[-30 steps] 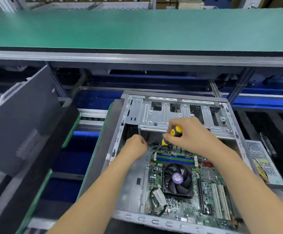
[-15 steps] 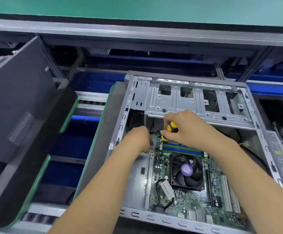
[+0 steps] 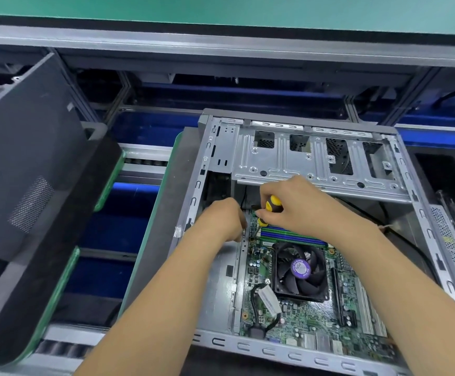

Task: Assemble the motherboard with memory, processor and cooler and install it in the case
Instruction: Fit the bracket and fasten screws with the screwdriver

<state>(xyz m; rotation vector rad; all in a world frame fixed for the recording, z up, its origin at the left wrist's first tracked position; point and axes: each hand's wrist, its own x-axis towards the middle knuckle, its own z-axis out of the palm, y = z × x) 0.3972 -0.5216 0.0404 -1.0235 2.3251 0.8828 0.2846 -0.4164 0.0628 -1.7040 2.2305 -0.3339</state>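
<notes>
An open grey metal case [image 3: 272,350] lies flat in front of me. Inside it sits the green motherboard [image 3: 302,318], carrying a black cooler fan [image 3: 299,270] with a purple label and blue and green memory sticks [image 3: 294,236]. My right hand [image 3: 299,204] grips a yellow and black screwdriver [image 3: 271,206], its tip pointing down at the board's far left corner. My left hand [image 3: 222,219] is curled beside that corner, fingers down by the screwdriver tip; what they hold is hidden.
The case's drive cage [image 3: 316,161] spans its far side. A dark grey side panel [image 3: 28,164] leans at the left on a black tray. Another black tray [image 3: 443,185] sits at the right. A green bench top [image 3: 220,9] runs across the back.
The view has tilted down and closer to the case. Both hands stay at the board's far left corner, the screwdriver turning slightly in my right hand.
</notes>
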